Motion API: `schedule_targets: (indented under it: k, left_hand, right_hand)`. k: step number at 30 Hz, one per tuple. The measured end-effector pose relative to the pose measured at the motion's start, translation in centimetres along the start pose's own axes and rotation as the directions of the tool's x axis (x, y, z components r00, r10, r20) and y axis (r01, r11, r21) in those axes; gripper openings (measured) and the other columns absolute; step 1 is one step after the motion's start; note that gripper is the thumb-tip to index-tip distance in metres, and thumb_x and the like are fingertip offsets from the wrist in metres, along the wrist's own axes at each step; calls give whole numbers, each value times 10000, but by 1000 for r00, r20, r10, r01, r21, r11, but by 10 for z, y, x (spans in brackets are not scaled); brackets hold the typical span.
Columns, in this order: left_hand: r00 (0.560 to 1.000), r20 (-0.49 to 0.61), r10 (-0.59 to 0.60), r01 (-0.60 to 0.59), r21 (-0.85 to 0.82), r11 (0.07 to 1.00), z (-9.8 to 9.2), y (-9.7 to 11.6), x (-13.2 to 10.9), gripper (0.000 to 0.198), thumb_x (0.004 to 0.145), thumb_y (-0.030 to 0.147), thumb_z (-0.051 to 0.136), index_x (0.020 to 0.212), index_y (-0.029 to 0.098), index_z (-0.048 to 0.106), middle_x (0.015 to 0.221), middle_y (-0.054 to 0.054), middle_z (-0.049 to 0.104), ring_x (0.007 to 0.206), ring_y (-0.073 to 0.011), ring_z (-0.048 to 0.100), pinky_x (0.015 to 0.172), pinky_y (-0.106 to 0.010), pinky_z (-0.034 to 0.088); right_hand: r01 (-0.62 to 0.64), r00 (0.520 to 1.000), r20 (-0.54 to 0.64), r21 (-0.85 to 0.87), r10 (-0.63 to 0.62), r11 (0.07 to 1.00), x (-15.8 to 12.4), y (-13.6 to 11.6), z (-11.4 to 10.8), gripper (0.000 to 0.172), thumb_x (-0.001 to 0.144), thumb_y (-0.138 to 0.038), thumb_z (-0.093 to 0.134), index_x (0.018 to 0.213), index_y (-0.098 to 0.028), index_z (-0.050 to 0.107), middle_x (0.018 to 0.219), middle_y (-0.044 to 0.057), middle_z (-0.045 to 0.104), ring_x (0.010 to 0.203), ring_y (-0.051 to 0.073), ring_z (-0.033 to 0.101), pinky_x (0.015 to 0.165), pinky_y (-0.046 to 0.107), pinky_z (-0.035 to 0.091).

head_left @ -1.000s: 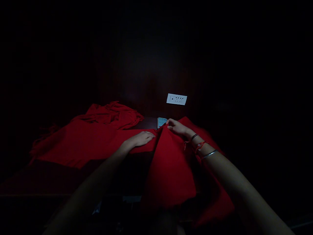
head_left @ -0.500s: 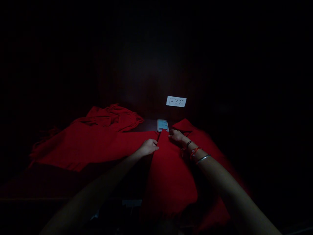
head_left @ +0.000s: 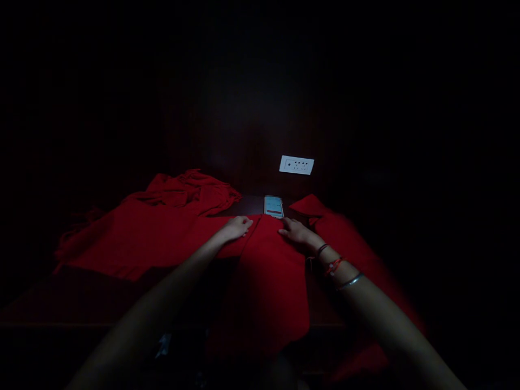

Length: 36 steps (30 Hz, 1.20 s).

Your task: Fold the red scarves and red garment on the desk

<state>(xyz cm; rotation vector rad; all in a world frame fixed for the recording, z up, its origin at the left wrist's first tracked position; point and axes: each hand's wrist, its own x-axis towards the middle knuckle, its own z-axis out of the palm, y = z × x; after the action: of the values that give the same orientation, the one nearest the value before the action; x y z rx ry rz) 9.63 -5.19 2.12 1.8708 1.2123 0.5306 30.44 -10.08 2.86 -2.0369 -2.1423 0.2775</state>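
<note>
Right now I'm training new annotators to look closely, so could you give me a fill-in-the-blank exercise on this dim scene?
1. The left hand and the right hand both rest on a ____ cloth.
2. The bracelets are worn on the ____ wrist.
3. Between the hands and the white wall socket lies a lit ____.

Missing words: red; right; phone
</note>
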Motion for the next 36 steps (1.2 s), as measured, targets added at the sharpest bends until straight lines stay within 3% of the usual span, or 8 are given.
schedule_targets:
  k: [5,10,18,22,25,28,32,36]
  left_hand:
    - [989,62,-137,141,-58,988,7,21,46,337,797,430,349,837,136,508,582,-12,541,462,-79,497,423,-163,363]
    - [968,74,-238,242,-44,969,21,42,84,204,742,333,480,697,137,518,464,28,467,389,-70,429,402,-174,348]
    - [923,154,-353,342,94,935,22,55,83,293,686,389,524,611,105,539,449,-23,504,471,-132,493,443,-218,383]
    - [978,73,-195,187,107,977,30,63,84,197,642,274,579,769,123,577,573,-30,577,525,-149,532,453,-221,407]
    - [997,-39,-72,76,128,989,37,70,90,374,643,144,548,1014,144,504,832,-43,603,664,-139,559,521,-198,424]
    - [992,-121,41,-19,183,983,42,70,96,554,627,93,542,1156,146,389,1007,-63,550,807,-142,547,617,-189,428]
    - [971,-155,180,-126,308,943,48,62,97,553,623,128,563,1154,155,409,1022,-83,531,929,-208,502,759,-258,401]
    - [932,-187,311,-214,406,888,45,53,84,490,704,148,473,1181,206,379,1173,-77,404,1047,-213,418,874,-289,327]
  right_hand:
    - [-118,992,-57,-38,115,992,-12,-5,18,597,750,-352,457,1274,-223,203,1238,114,372,1091,261,371,838,388,325]
    - [-137,976,-168,29,140,990,-10,4,21,483,763,-229,419,1225,-154,298,1160,107,467,1049,187,434,828,268,349]
    - [-212,934,-279,74,224,975,-8,15,17,361,733,-109,361,1072,-172,469,1059,56,550,945,147,513,785,205,383]
    - [-230,937,-255,61,238,971,-6,17,15,388,726,-110,369,1100,-173,451,1058,60,553,951,154,511,778,209,389]
    - [-277,928,-247,49,280,960,-6,22,15,404,725,-119,372,1120,-168,437,1033,76,563,956,172,510,760,219,397]
    - [-319,912,-251,60,323,946,-7,26,16,408,728,-107,348,1122,-171,432,1012,87,566,940,181,518,738,230,402]
    - [-356,889,-294,42,352,934,-12,21,17,447,728,-97,334,1169,-155,382,1079,129,504,970,211,485,753,273,387]
    - [-226,928,-314,-52,199,973,-18,6,19,453,783,-219,340,1234,-190,308,1210,133,379,1080,238,370,839,339,330]
